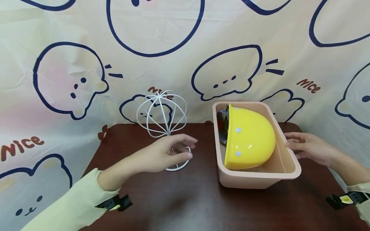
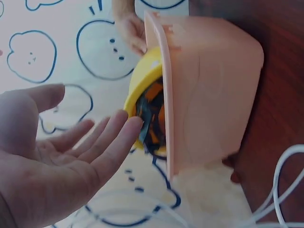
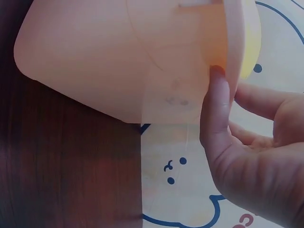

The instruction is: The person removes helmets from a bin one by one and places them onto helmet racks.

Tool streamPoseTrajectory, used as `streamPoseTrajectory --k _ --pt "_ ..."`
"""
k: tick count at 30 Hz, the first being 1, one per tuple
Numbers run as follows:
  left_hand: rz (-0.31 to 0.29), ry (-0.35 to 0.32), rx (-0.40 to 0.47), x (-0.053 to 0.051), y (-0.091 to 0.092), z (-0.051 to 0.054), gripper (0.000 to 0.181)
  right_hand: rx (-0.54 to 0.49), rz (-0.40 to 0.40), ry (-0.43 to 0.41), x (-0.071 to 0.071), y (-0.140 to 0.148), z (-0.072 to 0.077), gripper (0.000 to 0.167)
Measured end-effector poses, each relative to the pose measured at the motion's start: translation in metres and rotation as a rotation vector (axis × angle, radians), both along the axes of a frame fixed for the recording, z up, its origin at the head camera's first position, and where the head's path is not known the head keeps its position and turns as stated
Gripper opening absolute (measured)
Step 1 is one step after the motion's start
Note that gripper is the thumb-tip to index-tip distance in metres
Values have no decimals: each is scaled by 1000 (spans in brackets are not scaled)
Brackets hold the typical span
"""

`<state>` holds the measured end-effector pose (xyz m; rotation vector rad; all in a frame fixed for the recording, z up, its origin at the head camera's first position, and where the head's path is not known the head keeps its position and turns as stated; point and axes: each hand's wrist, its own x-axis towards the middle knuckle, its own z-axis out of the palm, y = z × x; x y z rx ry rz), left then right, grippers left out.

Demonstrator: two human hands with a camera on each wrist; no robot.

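A pink plastic bin (image 1: 245,179) stands on the table, and in it a yellow helmet (image 1: 251,138) with pale dots lies on its side. The helmet's open side, with dark straps or lining (image 2: 151,116), faces left. At the bin's right rim my right hand (image 1: 313,149) pinches the edge, one finger (image 3: 217,102) against the outer wall under the rim. My left hand (image 1: 166,152) hovers left of the bin with relaxed, parted fingers and holds nothing. Behind it stands a white wire stand (image 1: 159,96) with a cage-like top; the hand hides its middle.
The dark brown table (image 1: 179,205) reaches back to a cloth backdrop (image 1: 162,73) printed with cartoon faces. The bin is at the table's right, and the wire stand is near the back, left of the bin.
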<state>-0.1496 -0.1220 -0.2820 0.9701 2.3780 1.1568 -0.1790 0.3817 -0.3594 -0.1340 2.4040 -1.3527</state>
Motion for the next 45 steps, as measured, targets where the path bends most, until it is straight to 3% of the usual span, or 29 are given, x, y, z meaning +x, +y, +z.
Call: streamPoseTrajectory --k 6,15,24,34,41,45 --pt "72 -83 49 -12 34 -3 48 -85 -24 -56 -2 5 -5 66" --pt "174 -329 116 -33 78 -12 52 -150 -14 -129 -6 9 -6 62" --pt "194 -483 106 -35 104 -13 59 -156 -6 -166 -8 7 -3 62" --pt "277 -512 47 -40 125 -16 51 -158 -11 -158 -7 6 -3 63" --pt "330 -428 -22 -43 142 -21 46 -159 -21 -143 -7 7 -6 61" --pt "356 -422 -17 -45 149 -21 39 -151 -32 -134 -7 7 -6 57"
